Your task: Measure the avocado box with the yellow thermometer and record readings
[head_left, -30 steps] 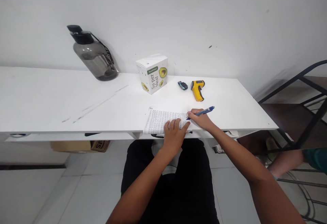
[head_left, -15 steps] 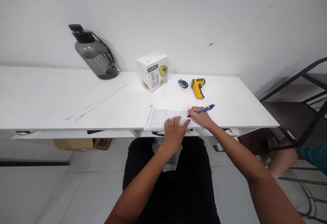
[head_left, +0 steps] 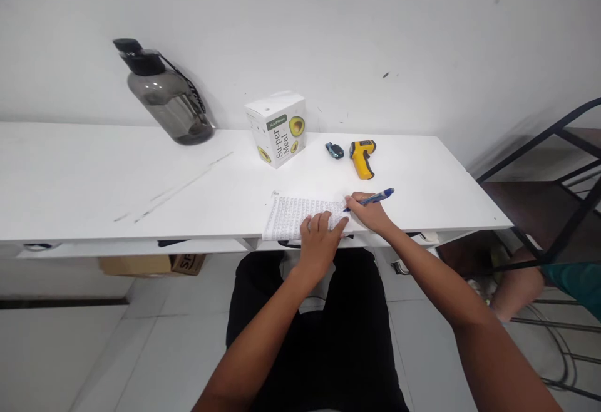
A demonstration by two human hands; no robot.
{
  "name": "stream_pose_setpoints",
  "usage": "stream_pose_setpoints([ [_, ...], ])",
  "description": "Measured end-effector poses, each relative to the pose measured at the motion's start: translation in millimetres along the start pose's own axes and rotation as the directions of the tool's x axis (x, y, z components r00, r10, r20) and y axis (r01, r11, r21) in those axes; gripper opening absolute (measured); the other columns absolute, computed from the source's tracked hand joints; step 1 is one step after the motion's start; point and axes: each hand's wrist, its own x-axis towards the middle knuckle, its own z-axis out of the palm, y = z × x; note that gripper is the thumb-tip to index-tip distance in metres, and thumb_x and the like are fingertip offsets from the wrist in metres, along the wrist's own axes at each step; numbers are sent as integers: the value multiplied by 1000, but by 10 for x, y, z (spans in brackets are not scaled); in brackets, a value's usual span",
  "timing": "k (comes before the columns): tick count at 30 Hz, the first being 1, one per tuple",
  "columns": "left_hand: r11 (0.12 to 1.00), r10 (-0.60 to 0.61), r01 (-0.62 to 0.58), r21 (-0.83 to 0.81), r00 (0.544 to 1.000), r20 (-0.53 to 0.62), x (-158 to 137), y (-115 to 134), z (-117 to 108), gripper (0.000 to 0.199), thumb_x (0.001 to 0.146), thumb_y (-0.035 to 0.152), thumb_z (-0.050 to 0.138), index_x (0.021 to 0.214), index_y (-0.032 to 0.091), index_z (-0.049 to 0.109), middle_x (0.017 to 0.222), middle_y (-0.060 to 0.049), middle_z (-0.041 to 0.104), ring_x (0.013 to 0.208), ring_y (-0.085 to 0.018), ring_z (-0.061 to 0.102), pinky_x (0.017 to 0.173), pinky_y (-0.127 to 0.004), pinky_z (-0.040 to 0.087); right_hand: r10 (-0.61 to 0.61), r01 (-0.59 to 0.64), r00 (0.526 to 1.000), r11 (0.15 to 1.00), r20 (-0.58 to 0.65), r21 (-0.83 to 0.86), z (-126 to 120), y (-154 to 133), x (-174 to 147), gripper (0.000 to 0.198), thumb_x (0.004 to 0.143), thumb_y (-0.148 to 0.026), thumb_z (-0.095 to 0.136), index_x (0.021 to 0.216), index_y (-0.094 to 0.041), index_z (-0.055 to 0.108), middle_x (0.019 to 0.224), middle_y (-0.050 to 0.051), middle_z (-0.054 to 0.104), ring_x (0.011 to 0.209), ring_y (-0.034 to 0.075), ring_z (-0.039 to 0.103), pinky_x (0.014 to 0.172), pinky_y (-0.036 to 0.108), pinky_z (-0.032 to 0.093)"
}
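Covering the near right corner of the printed sheet (head_left: pixel 292 216), the left hand (head_left: pixel 320 236) lies flat, fingers spread loosely, hiding the text beneath; the print is too small to read. The right hand (head_left: pixel 370 213), just right of those fingers, pinches a blue pen (head_left: pixel 370 199), tip on the sheet's right edge. The white table (head_left: pixel 94 180) is smooth and faintly scuffed, against a marked white wall. Beyond the fingers stand a cardboard box (head_left: pixel 277 129), a yellow thermometer gun (head_left: pixel 362 156) and a smoky plastic bottle (head_left: pixel 164 96).
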Motion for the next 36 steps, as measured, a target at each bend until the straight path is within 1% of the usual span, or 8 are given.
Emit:
stream_pose_setpoints([
  [4, 1000, 20, -19, 20, 997, -78, -14, -2, 40, 37, 99, 34, 63, 135, 42, 67, 133, -10, 66, 123, -28, 58, 109, -51, 43, -13, 13, 1000, 1000, 1, -5, 6, 22, 15, 36, 84, -46, 52, 56, -25, 51, 64, 2, 64, 70, 20, 60, 71, 34, 46],
  [12, 1000, -5, 5, -8, 999, -50, -14, 3, 59, 39, 98, 31, 64, 135, 43, 67, 135, -10, 65, 125, -28, 57, 112, -51, 41, -19, 19, 1000, 1000, 4, -21, 2, 29, 16, 37, 86, -46, 51, 56, -25, 48, 65, 2, 64, 70, 20, 60, 71, 34, 45],
  [16, 1000, 20, -19, 12, 995, -97, -20, -2, 73, 37, 99, 33, 64, 134, 42, 68, 133, -10, 65, 124, -28, 58, 110, -51, 42, -20, 19, 1000, 999, -22, -47, 7, 43, 13, 37, 86, -45, 50, 56, -26, 43, 61, 1, 59, 67, 19, 55, 68, 33, 42],
  [19, 999, 33, -30, 23, 991, -127, -26, -4, 76, 36, 99, 33, 63, 134, 41, 68, 133, -10, 66, 123, -28, 58, 109, -51, 42, -41, 41, 999, 998, 4, -49, 4, 58, 21, 38, 86, -46, 51, 55, -25, 42, 59, 0, 56, 65, 18, 53, 66, 33, 41],
  [24, 1000, 30, -29, 13, 992, -121, -28, -3, 69, 36, 99, 33, 63, 134, 41, 68, 133, -10, 66, 123, -29, 58, 109, -51, 42, -55, 56, 998, 998, 25, -5, -8, 63, 29, 41, 85, -49, 52, 54, -25, 43, 59, 0, 56, 64, 18, 54, 66, 33, 42],
  [27, 1000, 20, -19, 9, 994, -106, -26, 1, 65, 37, 98, 32, 64, 134, 41, 68, 133, -10, 66, 124, -29, 58, 110, -51, 42, -48, 49, 998, 999, -27, 19, -16, 44, 31, 42, 88, -54, 54, 58, -24, 54, 64, 1, 63, 69, 19, 60, 72, 34, 47],
  [32, 1000, 17, -15, 21, 995, -98, -28, 8, 67, 38, 96, 33, 67, 133, 42, 68, 133, -10, 66, 123, -28, 58, 110, -51, 43, -70, 73, 996, 995, -57, 63, 1, 51, 38, 42, 89, -61, 58, 79, -23, 72, 84, 5, 75, 85, 24, 69, 83, 38, 54],
  [36, 999, 21, -18, 32, 994, -108, -31, 11, 66, 39, 95, 32, 69, 133, 41, 68, 132, -9, 67, 123, -28, 59, 109, -51, 44, -175, 177, 959, 984, -222, -11, 61, 137, 77, 38, 90, -56, 60, 98, -23, 76, 105, 9, 78, 100, 27, 71, 94, 42, 55],
])
